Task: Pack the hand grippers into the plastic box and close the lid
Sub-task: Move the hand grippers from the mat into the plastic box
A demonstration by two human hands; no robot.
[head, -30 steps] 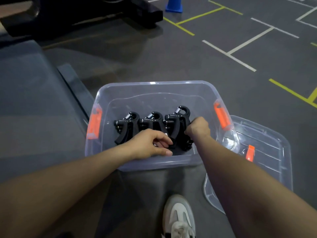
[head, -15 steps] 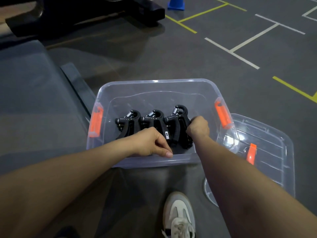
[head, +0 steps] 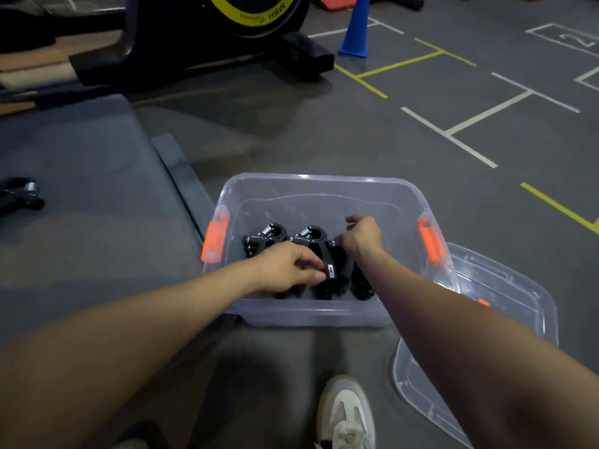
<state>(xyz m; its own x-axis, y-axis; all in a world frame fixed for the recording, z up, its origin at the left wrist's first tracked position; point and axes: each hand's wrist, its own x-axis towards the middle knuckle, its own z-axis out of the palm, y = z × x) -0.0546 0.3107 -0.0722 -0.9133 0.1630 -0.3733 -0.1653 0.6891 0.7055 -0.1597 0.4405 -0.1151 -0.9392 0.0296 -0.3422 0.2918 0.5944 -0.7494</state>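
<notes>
While the left hand [head: 288, 267] pinches a black hand gripper [head: 316, 246] and the right hand [head: 361, 236] clasps its neighbour inside the plastic box [head: 324, 186], a tilted handle could later block the lid [head: 505, 286], lying just beside.

Box [head: 324, 186] on floor, straight ahead. Hand grippers [head: 311, 241] in a row inside, near its front wall. Both hands in box: left hand [head: 285, 267] on front of row, right hand [head: 361, 234] at row's right end. Lid [head: 505, 286] on floor right of box, touching it. Another gripper [head: 19, 196] on mat [head: 97, 189] far left. Shoe [head: 346, 413] before box. Cone [head: 355, 30] and exercise bike [head: 207, 37] behind.
</notes>
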